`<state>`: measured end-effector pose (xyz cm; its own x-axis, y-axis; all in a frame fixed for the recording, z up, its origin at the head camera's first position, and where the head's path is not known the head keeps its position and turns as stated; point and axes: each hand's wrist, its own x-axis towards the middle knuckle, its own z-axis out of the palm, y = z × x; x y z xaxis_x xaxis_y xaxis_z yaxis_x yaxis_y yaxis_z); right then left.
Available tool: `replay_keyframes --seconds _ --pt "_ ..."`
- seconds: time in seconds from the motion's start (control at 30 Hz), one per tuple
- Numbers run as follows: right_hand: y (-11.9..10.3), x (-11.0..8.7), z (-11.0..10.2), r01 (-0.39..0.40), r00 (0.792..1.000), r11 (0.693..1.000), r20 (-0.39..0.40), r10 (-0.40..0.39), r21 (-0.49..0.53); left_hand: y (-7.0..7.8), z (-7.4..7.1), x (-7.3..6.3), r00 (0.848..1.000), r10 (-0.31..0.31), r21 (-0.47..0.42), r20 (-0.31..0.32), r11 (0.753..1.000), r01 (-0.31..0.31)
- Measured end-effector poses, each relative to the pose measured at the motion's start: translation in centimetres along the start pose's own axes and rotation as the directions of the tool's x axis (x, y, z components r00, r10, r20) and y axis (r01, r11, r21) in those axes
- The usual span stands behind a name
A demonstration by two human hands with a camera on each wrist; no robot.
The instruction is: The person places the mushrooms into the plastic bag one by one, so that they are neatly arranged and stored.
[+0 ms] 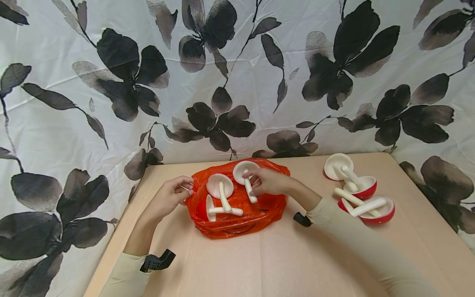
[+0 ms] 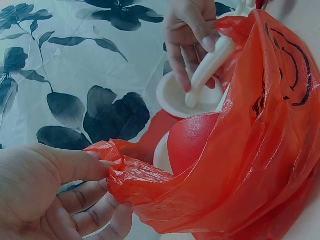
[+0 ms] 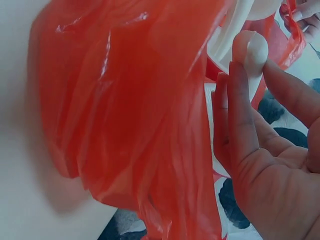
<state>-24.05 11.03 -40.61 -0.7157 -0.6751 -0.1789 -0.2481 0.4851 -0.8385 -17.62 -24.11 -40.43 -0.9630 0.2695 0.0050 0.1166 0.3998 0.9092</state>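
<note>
A red plastic bag [image 1: 237,229] lies on the table with its mouth spread. My left hand [image 1: 167,197] pinches the bag's left edge between thumb and fingers, seen closely as bunched plastic in the left wrist view. With thumb and fingertips, my right hand [image 1: 269,181] holds the white stem of a toy mushroom [image 1: 241,168] over the bag's far side, its pale underside facing up. Inside the bag sit another toy mushroom [image 1: 224,197], stem upward, and a tipped toy mushroom [image 1: 227,210] with a red cap. In the right wrist view, the bag's wall hides most of the contents.
Several more red-capped toy mushrooms [image 1: 382,210] lie in a cluster at the table's right, beyond my right forearm. The wooden table [image 1: 237,268] meets a floral cloth [image 1: 278,82] hanging behind it. A black band [image 1: 157,260] is on my left wrist.
</note>
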Motion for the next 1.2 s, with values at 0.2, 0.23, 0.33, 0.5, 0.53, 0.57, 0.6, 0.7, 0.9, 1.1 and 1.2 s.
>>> replay_keyframes --seconds 0.2,0.23,0.33,0.5,0.53,0.57,0.6,0.7,0.9,1.1,1.2 --pt "0.2 0.7 0.5 -0.025 1.000 1.000 -0.003 0.025 -0.001 0.0 0.1 0.0 1.000 -0.002 0.007 -0.004 1.000 0.002" --pt "0.3 0.8 0.6 -0.029 1.000 1.000 -0.003 0.029 0.008 0.0 0.2 0.0 1.000 -0.002 0.008 -0.004 1.000 0.002" --pt "0.3 1.0 1.0 -0.045 0.999 0.999 -0.001 0.045 0.031 0.0 0.2 0.0 1.000 -0.004 0.012 -0.004 1.000 0.004" --pt "0.4 1.3 1.5 -0.046 0.999 0.997 -0.011 0.046 0.059 0.0 0.3 0.0 1.000 -0.008 0.011 -0.006 1.000 0.008" --pt "0.5 1.4 1.6 -0.042 0.999 0.997 -0.014 0.043 0.059 0.0 0.3 0.0 1.000 -0.008 0.010 -0.006 1.000 0.008" --pt "0.5 1.4 1.7 -0.042 0.999 0.997 -0.017 0.043 0.062 0.1 0.4 0.1 1.000 -0.008 0.010 -0.006 1.000 0.008" --pt "0.5 1.5 1.7 -0.043 0.999 0.997 -0.019 0.044 0.065 0.1 0.4 0.1 1.000 -0.008 0.009 -0.006 1.000 0.009" --pt "0.6 1.7 1.9 -0.048 0.998 0.997 -0.027 0.050 0.059 0.1 0.4 0.1 1.000 -0.006 0.009 -0.006 1.000 0.006" --pt "0.5 2.1 2.2 -0.067 0.997 0.998 -0.041 0.068 0.020 0.1 0.5 0.2 1.000 -0.008 0.014 -0.011 1.000 0.008" --pt "0.7 2.5 2.3 -0.067 0.997 0.998 -0.034 0.066 -0.008 0.1 0.5 0.3 1.000 -0.014 0.014 -0.013 1.000 0.015" --pt "0.7 2.6 2.3 -0.050 0.998 0.999 -0.035 0.049 -0.011 0.1 0.6 0.4 1.000 -0.014 0.012 -0.014 1.000 0.014"
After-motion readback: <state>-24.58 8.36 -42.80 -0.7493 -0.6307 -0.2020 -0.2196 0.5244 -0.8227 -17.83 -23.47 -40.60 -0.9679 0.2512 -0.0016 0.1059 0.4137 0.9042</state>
